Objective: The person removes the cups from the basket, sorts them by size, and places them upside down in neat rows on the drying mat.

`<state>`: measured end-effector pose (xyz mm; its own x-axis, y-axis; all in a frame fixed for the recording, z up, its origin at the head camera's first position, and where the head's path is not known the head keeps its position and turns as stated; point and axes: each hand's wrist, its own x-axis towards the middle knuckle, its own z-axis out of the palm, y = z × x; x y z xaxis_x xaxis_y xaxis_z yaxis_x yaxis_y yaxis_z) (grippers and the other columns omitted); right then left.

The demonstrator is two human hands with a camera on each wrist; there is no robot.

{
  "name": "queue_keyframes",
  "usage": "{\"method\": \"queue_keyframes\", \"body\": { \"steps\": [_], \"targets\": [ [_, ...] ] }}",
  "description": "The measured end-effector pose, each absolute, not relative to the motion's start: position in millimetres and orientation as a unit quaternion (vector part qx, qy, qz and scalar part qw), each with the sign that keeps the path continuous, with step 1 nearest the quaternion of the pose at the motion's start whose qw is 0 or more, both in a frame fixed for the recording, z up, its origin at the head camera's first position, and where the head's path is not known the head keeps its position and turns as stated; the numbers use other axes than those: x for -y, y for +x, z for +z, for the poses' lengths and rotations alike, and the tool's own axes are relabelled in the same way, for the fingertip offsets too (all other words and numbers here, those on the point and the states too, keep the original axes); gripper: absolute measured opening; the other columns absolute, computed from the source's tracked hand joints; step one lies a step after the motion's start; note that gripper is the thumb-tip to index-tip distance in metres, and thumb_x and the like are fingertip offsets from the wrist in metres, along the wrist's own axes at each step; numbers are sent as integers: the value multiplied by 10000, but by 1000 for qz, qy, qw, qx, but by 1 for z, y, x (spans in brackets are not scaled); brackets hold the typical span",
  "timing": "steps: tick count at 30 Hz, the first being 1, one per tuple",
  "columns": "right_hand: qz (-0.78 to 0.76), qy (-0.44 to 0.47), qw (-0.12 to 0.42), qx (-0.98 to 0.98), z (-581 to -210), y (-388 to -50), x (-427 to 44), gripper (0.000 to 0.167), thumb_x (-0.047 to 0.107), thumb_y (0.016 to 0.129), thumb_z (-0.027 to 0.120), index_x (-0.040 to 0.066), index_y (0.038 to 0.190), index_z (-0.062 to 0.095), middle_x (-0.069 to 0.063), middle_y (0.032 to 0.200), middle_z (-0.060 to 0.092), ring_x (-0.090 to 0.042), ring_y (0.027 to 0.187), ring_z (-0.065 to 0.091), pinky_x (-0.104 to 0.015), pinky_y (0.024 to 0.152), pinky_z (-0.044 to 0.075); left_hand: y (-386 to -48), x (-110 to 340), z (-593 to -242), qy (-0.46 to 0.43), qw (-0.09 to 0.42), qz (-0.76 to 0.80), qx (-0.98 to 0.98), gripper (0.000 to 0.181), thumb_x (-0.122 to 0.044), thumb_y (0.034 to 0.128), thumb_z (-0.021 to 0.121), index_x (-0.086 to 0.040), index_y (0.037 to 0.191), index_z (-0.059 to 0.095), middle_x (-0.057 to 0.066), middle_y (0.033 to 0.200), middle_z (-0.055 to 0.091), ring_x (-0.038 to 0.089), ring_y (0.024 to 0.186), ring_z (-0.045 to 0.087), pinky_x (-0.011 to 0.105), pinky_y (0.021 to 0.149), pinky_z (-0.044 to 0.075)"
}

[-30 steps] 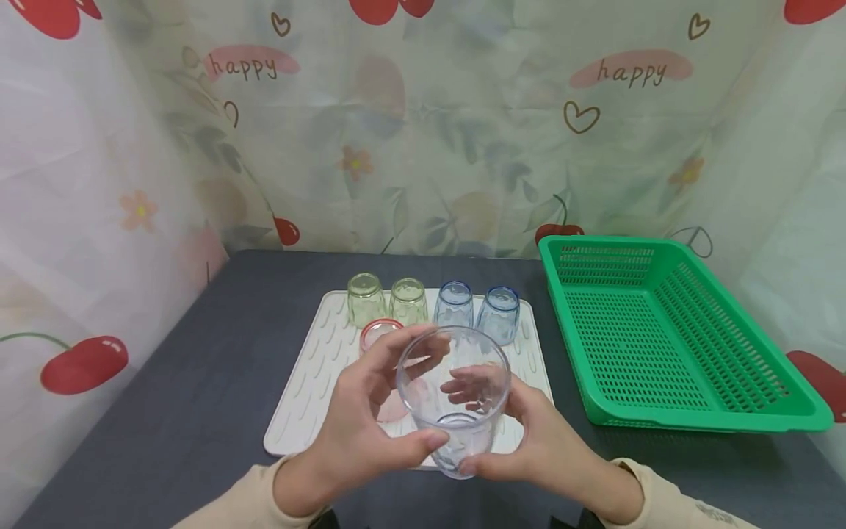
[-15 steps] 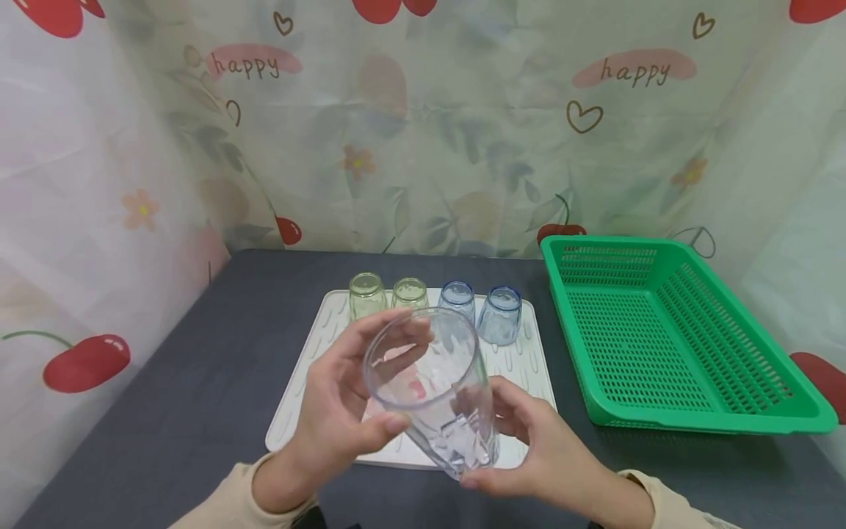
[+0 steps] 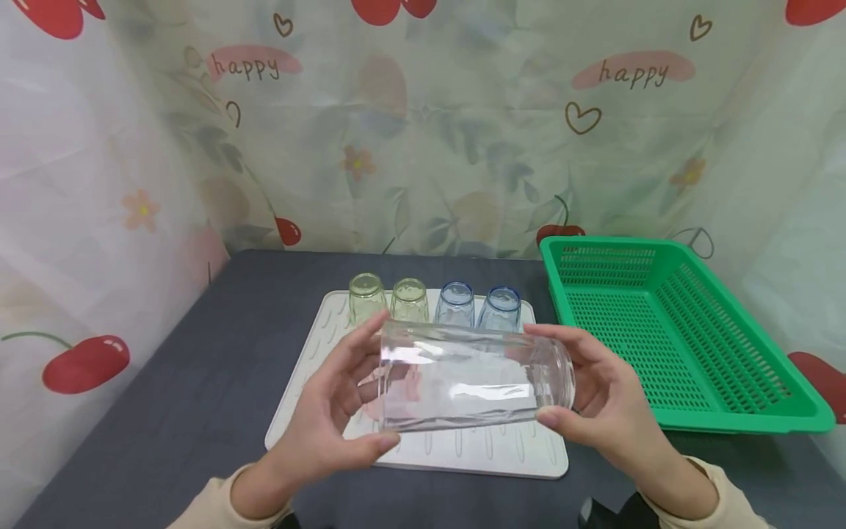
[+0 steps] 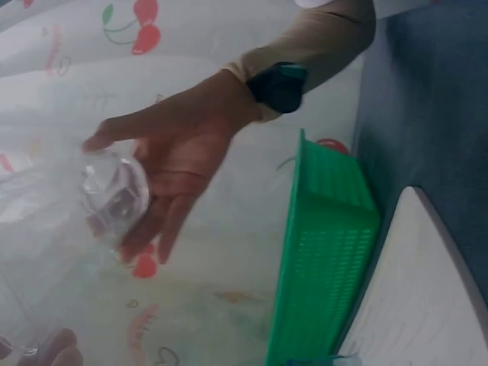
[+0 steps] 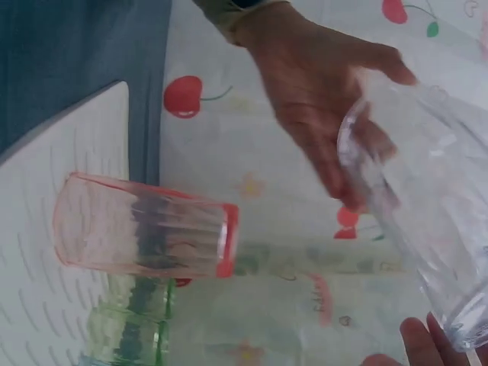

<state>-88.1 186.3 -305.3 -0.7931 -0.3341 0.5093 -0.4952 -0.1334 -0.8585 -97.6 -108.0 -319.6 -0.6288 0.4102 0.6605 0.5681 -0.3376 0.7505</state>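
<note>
A clear drinking glass (image 3: pixel 463 378) lies sideways in the air between both hands, above the white drying mat (image 3: pixel 476 452). My left hand (image 3: pixel 324 411) holds it at the rim end, thumb below and fingers behind. At the base end my right hand (image 3: pixel 611 393) grips it between thumb and fingers. The right wrist view shows a red-tinted glass (image 5: pixel 145 229) standing on the mat; in the head view only its pinkish tint shows through the clear glass.
Behind the hands, two green glasses (image 3: pixel 410 300) and two blue glasses (image 3: pixel 500 308) stand upside down along the mat's far edge. A green plastic basket (image 3: pixel 714 420) sits at the right of the dark table (image 3: pixel 198 382). Printed curtains (image 3: pixel 423 184) enclose the back and sides.
The clear glass has turned from roughly upright, mouth toward me, to lying sideways with its mouth to the left. My right hand has moved right with the base; the left has shifted left.
</note>
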Motion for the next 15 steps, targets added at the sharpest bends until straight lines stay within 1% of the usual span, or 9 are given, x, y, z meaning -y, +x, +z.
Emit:
{"method": "queue_keyframes", "body": {
  "steps": [2, 5, 6, 7, 9, 11, 13, 15],
  "targets": [
    [689, 308, 74, 652, -300, -88, -188, 682, -200, 746, 671, -21, 1373, 468, -99, 1287, 588, -182, 1085, 633, -302, 775, 579, -96, 107, -325, -424, 51, -682, 594, 962, 136, 680, 740, 102, 1475, 199, 127, 1406, 445, 203, 1225, 546, 345, 967, 505],
    [684, 286, 92, 665, -293, -86, -188, 713, -209, 728, 676, -27, 1383, 458, -90, 1294, 586, -172, 1114, 610, -279, 835, 560, -94, 104, -334, -411, 35, -671, 616, 980, 160, 657, 761, 70, 1469, 220, 122, 1386, 468, 204, 1224, 562, 340, 954, 513],
    [686, 289, 98, 661, -291, -86, -188, 716, -215, 724, 671, -51, 1383, 445, -106, 1289, 589, -180, 1115, 612, -274, 843, 556, -93, 102, -337, -407, 31, -667, 623, 979, 148, 659, 773, 54, 1467, 229, 129, 1364, 481, 199, 1227, 561, 329, 963, 507],
    [686, 288, 100, 660, -289, -85, -187, 723, -218, 722, 669, -53, 1387, 439, -104, 1300, 583, -177, 1118, 613, -267, 848, 553, -92, 101, -339, -403, 25, -663, 631, 975, 133, 666, 783, 34, 1467, 237, 137, 1365, 483, 192, 1240, 550, 321, 977, 496],
    [689, 298, 111, 652, -287, -86, -185, 725, -221, 717, 674, -79, 1384, 431, -128, 1330, 561, -182, 1131, 606, -266, 847, 554, -91, 100, -342, -399, 13, -653, 643, 971, 103, 691, 790, -5, 1482, 237, 175, 1395, 457, 195, 1291, 510, 316, 1018, 465],
    [686, 307, 114, 650, -285, -87, -183, 726, -218, 717, 684, -76, 1385, 436, -125, 1336, 561, -185, 1125, 610, -270, 836, 558, -90, 100, -344, -397, 6, -638, 660, 966, 73, 709, 797, -33, 1494, 244, 191, 1442, 417, 196, 1341, 460, 314, 1055, 427],
    [678, 321, 122, 650, -285, -89, -180, 715, -214, 713, 698, -82, 1371, 451, -142, 1354, 547, -190, 1127, 610, -276, 836, 560, -89, 102, -342, -401, 14, -618, 676, 957, 47, 721, 802, -44, 1500, 254, 186, 1483, 380, 203, 1384, 409, 317, 1087, 385],
    [662, 323, 120, 665, -286, -90, -178, 706, -200, 720, 712, -60, 1368, 469, -114, 1362, 548, -179, 1137, 607, -270, 851, 553, -89, 105, -339, -408, 36, -599, 688, 930, 43, 725, 802, -29, 1491, 279, 182, 1488, 378, 221, 1396, 392, 329, 1101, 362]
  ]
}}
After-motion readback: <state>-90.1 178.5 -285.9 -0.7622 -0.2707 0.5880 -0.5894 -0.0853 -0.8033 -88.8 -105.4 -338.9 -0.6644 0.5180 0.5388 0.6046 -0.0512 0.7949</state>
